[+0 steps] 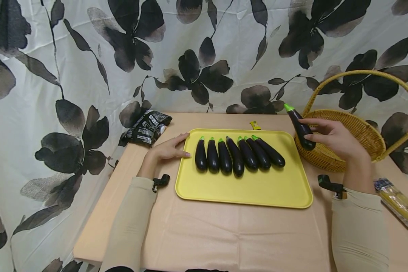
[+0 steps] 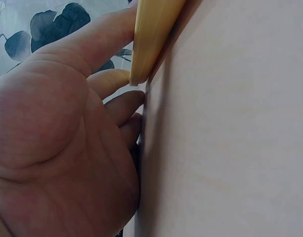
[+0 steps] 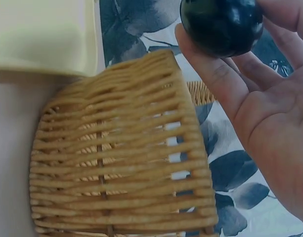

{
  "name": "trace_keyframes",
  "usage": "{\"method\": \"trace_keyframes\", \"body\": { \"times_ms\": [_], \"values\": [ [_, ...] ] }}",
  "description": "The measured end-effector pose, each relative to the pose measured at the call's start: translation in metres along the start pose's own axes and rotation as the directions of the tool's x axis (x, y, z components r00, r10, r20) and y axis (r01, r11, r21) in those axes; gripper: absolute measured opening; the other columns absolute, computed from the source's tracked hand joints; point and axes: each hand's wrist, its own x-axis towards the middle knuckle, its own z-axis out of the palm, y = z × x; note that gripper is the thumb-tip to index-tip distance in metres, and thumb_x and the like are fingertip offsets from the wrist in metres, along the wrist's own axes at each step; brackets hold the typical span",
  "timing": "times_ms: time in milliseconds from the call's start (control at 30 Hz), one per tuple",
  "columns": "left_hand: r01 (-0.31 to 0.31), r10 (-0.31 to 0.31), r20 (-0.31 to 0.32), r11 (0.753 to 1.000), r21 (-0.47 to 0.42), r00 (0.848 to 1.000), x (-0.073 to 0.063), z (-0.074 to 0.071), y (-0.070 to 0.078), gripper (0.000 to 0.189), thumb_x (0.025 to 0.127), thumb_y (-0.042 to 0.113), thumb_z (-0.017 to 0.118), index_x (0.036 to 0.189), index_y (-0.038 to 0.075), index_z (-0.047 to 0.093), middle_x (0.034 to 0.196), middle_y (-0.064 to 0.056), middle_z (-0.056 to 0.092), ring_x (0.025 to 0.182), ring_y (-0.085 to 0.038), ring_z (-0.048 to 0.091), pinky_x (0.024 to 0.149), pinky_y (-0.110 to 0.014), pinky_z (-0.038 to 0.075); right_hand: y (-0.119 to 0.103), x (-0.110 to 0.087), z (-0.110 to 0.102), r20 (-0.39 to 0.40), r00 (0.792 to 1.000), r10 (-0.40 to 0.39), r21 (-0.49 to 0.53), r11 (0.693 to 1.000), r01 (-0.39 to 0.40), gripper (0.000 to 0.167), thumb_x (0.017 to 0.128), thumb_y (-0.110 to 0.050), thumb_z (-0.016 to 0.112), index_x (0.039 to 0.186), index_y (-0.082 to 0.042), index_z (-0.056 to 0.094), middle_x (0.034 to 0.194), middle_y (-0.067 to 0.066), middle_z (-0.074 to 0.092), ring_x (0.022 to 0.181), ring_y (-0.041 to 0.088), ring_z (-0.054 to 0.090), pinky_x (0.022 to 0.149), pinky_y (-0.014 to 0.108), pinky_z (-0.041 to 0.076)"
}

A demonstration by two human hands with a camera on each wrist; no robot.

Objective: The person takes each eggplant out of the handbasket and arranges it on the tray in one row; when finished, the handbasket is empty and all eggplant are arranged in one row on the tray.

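Note:
My right hand [image 1: 338,138] pinches a small dark eggplant [image 1: 300,128] with a bright green stem end, tilted with the stem up. It hangs over the left rim of the wicker basket [image 1: 377,141]; in the right wrist view the rounded end of the eggplant [image 3: 223,24] sits between thumb and fingers above the basket's woven side [image 3: 126,148]. Several more eggplants [image 1: 237,156] lie side by side on the yellow tray [image 1: 244,190], stems away from me. My left hand [image 1: 166,149] rests at the tray's left edge, fingers extended, thumb over the rim [image 2: 156,39].
A black packet [image 1: 147,127] lies at the table's back left corner. Behind the tray is a small yellow wrapper [image 1: 255,125]. To the right of my right forearm lies a clear yellowish package [image 1: 399,206]. The basket's tall arched handle [image 1: 363,71] rises at the right. A flowered curtain hangs behind.

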Motion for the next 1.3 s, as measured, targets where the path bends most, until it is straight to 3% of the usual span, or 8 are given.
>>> {"method": "trace_keyframes", "body": {
  "times_ms": [200, 467, 633, 733, 867, 1067, 1200, 1300],
  "values": [
    [0.008, -0.008, 0.003, 1.000, -0.007, 1.000, 0.000, -0.001, 0.001, 0.106, 0.088, 0.046, 0.083, 0.169, 0.025, 0.019, 0.177, -0.002, 0.008, 0.164, -0.023, -0.002, 0.133, -0.047, 0.001, -0.006, 0.004, 0.007, 0.023, 1.000, -0.001, -0.012, 1.000, 0.001, 0.047, 0.103, -0.011, 0.066, 0.149, -0.015, 0.058, 0.137, 0.003, 0.056, 0.111, 0.002, 0.059, 0.085, 0.010, 0.056],
    [-0.001, 0.001, -0.002, 1.000, -0.008, 1.000, 0.001, -0.001, 0.001, 0.107, 0.086, 0.047, 0.084, 0.168, 0.025, 0.020, 0.177, -0.004, 0.007, 0.164, -0.025, -0.002, 0.133, -0.048, 0.000, -0.013, 0.011, 0.017, 0.071, 0.997, -0.011, -0.025, 1.000, 0.013, 0.047, 0.105, -0.013, 0.063, 0.151, -0.017, 0.056, 0.159, 0.009, 0.042, 0.110, -0.006, 0.060, 0.083, 0.013, 0.057],
    [0.000, 0.000, -0.003, 1.000, -0.009, 1.000, 0.001, -0.001, 0.002, 0.107, 0.086, 0.047, 0.084, 0.168, 0.024, 0.020, 0.177, -0.005, 0.007, 0.164, -0.025, -0.002, 0.133, -0.049, 0.000, -0.015, 0.017, 0.023, 0.116, 0.993, -0.006, -0.088, 0.996, 0.016, 0.045, 0.104, -0.013, 0.063, 0.149, -0.020, 0.059, 0.143, 0.012, 0.055, 0.100, 0.004, 0.064, 0.081, 0.015, 0.055],
    [0.000, 0.000, -0.004, 1.000, -0.010, 1.000, 0.001, -0.001, 0.002, 0.107, 0.086, 0.047, 0.084, 0.168, 0.025, 0.019, 0.177, -0.005, 0.007, 0.164, -0.025, -0.002, 0.133, -0.048, 0.000, -0.013, 0.020, 0.027, 0.153, 0.988, -0.008, -0.135, 0.990, 0.029, 0.046, 0.103, -0.011, 0.065, 0.147, -0.021, 0.060, 0.137, 0.012, 0.061, 0.105, 0.015, 0.063, 0.081, 0.016, 0.053],
    [-0.001, 0.001, -0.002, 1.000, -0.014, 1.000, 0.001, 0.000, 0.002, 0.107, 0.086, 0.047, 0.084, 0.168, 0.025, 0.020, 0.177, -0.004, 0.008, 0.164, -0.023, -0.002, 0.133, -0.047, 0.000, -0.010, 0.023, 0.033, 0.201, 0.979, -0.019, -0.164, 0.985, 0.053, 0.048, 0.102, -0.011, 0.067, 0.148, -0.019, 0.060, 0.139, 0.012, 0.061, 0.115, 0.024, 0.059, 0.081, 0.017, 0.051],
    [-0.001, 0.001, -0.001, 1.000, -0.009, 1.000, 0.001, 0.000, 0.001, 0.106, 0.087, 0.047, 0.083, 0.168, 0.025, 0.020, 0.177, -0.004, 0.008, 0.164, -0.024, -0.001, 0.133, -0.048, 0.001, -0.010, 0.025, 0.040, 0.231, 0.973, -0.006, -0.173, 0.984, 0.047, 0.048, 0.103, -0.010, 0.065, 0.150, -0.017, 0.057, 0.130, 0.015, 0.060, 0.098, 0.026, 0.054, 0.075, 0.026, 0.048],
    [0.003, -0.003, -0.004, 1.000, 0.001, 1.000, 0.001, -0.001, 0.000, 0.105, 0.087, 0.048, 0.083, 0.168, 0.026, 0.020, 0.177, -0.006, 0.008, 0.164, -0.024, 0.000, 0.133, -0.048, 0.002, -0.011, 0.026, 0.043, 0.261, 0.965, 0.037, -0.183, 0.983, 0.012, 0.048, 0.105, -0.013, 0.062, 0.152, -0.018, 0.054, 0.135, 0.016, 0.058, 0.102, 0.027, 0.054, 0.082, 0.033, 0.049],
    [0.008, -0.008, -0.003, 1.000, -0.003, 1.000, 0.001, 0.000, -0.001, 0.105, 0.086, 0.049, 0.083, 0.168, 0.028, 0.020, 0.177, -0.007, 0.007, 0.164, -0.023, 0.000, 0.133, -0.048, 0.002, -0.013, 0.027, 0.045, 0.288, 0.956, 0.053, -0.187, 0.982, 0.002, 0.048, 0.106, -0.015, 0.061, 0.152, -0.017, 0.052, 0.145, 0.018, 0.055, 0.115, 0.031, 0.056, 0.094, 0.040, 0.049]
  ]
}}
